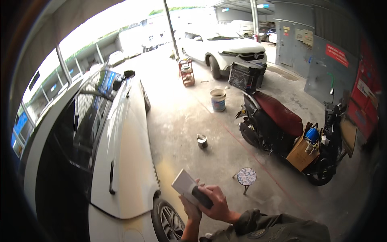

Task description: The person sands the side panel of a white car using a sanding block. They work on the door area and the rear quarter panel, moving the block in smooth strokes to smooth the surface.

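My left hand (191, 209) is below a flat, pale rectangular piece (184, 182), its fingers closed round the piece's underside and edge. My right hand (218, 203) grips a dark oblong block (202, 197) that lies against the pale piece's lower right end. Whether block and piece are one tool, such as a sanding block, I cannot tell. Both hands are close together, just right of a white car (125, 161) with tan, dull patches along its side. The car's front-most visible wheel (167, 220) is beside my left forearm.
A round patterned stool (246, 176) stands right of my hands. Ahead are a small dark can (202, 141), a bucket (218, 101) and a red rack (186, 72). A scooter (274, 113) carrying a cardboard box (304, 153) fills the right; another white car (225, 46) is parked beyond.
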A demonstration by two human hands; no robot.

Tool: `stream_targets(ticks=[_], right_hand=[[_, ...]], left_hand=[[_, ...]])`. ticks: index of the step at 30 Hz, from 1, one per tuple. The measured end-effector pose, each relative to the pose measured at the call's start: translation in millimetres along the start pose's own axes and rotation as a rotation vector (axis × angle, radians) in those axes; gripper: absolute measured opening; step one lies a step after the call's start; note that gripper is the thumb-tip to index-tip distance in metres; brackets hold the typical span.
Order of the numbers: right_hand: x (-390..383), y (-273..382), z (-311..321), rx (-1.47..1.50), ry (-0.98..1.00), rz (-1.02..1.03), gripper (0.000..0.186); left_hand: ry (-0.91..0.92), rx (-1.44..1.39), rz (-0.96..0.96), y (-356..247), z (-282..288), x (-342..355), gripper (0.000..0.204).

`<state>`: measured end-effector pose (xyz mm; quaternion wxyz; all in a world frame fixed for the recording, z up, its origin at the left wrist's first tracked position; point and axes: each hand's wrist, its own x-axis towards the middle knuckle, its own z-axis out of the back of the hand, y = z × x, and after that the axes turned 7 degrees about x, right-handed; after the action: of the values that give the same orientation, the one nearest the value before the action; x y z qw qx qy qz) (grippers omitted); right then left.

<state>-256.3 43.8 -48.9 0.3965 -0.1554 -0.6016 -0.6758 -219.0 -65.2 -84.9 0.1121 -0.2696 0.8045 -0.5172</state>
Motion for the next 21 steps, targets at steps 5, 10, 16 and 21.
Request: stream_targets(ticks=[5,10,16,21], right_hand=[[-9,-7,-2,0.049,-0.047,-0.009,0.063],[-4,-15,5,0.128,-0.037,-0.046,0.063],[1,-22,20,0.452,0.092,-0.194,0.057],[-5,-31,6,0.794,0.296,-0.488,0.056]], left_hand=[[0.084,0.053,-0.036,-2,0,-2,0.096],[0.176,0.136,-0.020,-21,-14,1,0.096],[0.251,0.328,-0.017,-21,23,8,0.095],[0.147,0.719,-0.200,-33,9,-9,0.097]])
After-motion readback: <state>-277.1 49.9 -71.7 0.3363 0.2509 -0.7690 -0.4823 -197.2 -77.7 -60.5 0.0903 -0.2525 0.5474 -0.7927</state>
